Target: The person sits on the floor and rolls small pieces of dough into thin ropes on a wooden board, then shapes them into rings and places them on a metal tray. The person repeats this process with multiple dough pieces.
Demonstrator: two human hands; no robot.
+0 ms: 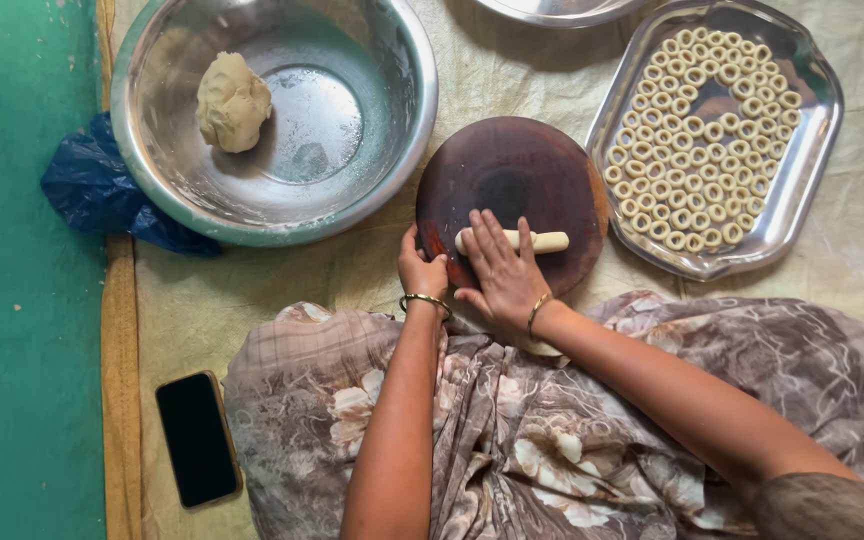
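The person sits on the floor over a cream cloth sheet (512, 80) spread across it, lap covered in a brown flower-printed fabric (552, 440). Just beyond the knees lies a round dark wooden board (512, 165), and on its near half rests a short pale roll of dough (550, 241), lying crosswise. The right hand (504, 275) lies flat over the left part of that roll, fingers (497, 240) spread and straight, its grip wide and pressing down rather than closed around anything. The left hand (422, 272) sits at the board's near left edge, fingers curled in a narrow grip against the rim; whether it actually clasps the wood I cannot tell. Both wrists carry thin gold bangles. To the right of the board, near the sheet's far right corner, a shiny steel tray (802, 190) holds rows of small pale dough rings (702, 140). To the far left stands a large round steel bowl (152, 190) with a lump of pale dough (233, 102) inside. A crumpled blue plastic bag (87, 185) pokes out beside the bowl, and a black phone (198, 438) lies near the sheet's near left edge.
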